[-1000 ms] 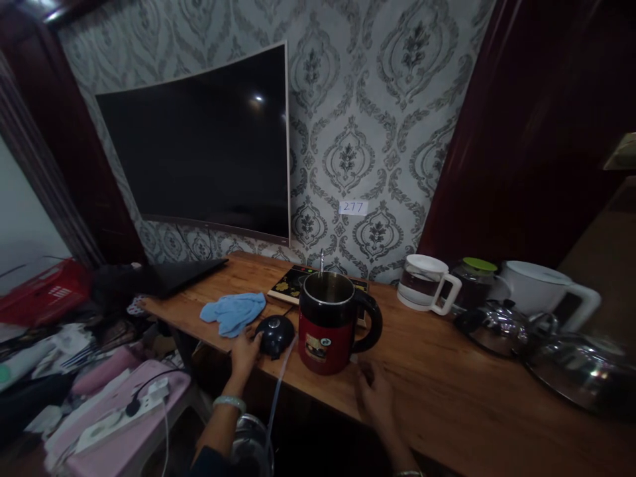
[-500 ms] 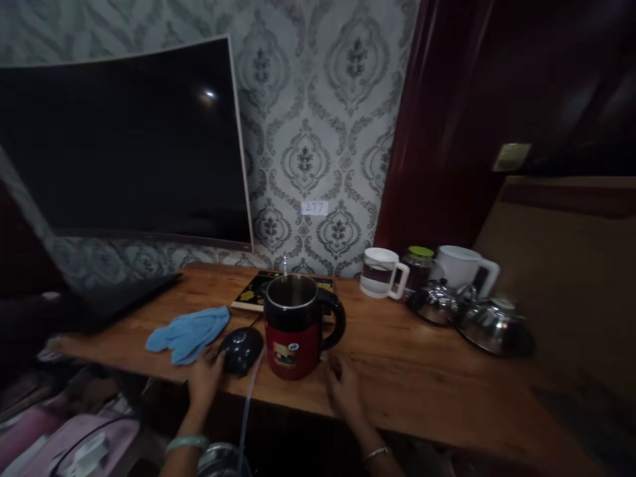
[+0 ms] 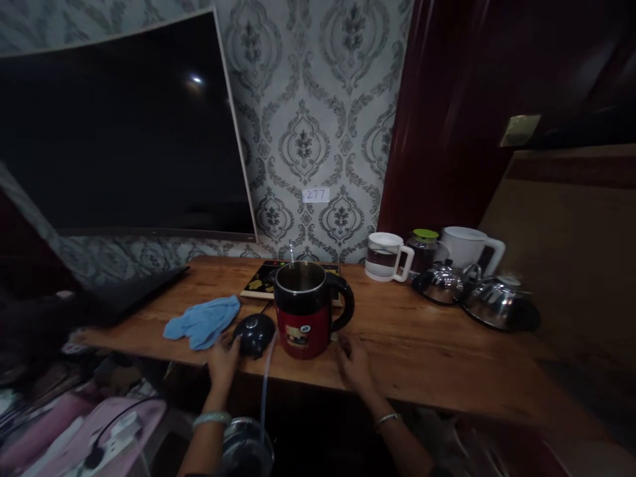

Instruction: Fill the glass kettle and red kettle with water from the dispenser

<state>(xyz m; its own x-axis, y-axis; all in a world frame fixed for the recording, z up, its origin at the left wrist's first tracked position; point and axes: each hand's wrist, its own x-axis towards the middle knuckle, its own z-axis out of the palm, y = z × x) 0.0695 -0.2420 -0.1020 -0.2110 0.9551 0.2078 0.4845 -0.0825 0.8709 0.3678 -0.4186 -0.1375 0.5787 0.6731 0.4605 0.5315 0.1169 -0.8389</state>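
Note:
A red and black electric kettle (image 3: 304, 328) stands upright near the table's front edge, its top uncovered and its handle to the right. Just left of it lies a dark domed lid (image 3: 254, 333). At the lid's left edge rests my left hand (image 3: 223, 361), fingers loosely bent and apart; I cannot tell whether they touch it. My right hand (image 3: 355, 363) lies on the table edge below the kettle handle, its fingers loosely curled and holding nothing that I can make out. A blue cloth (image 3: 203, 321) lies crumpled beyond my left hand.
Behind the kettle is a black patterned induction cooker (image 3: 259, 278). A clear tube (image 3: 266, 381) hangs over the edge towards a clear container (image 3: 244, 447) below. White-handled jugs (image 3: 385, 258) and shiny metal lids (image 3: 497, 305) stand at right. A laptop (image 3: 142, 295) sits at left.
The camera view has tilted slightly down and turned left, so the table things appear higher and further right. Both hands stay about where they were beside the lid and kettle.

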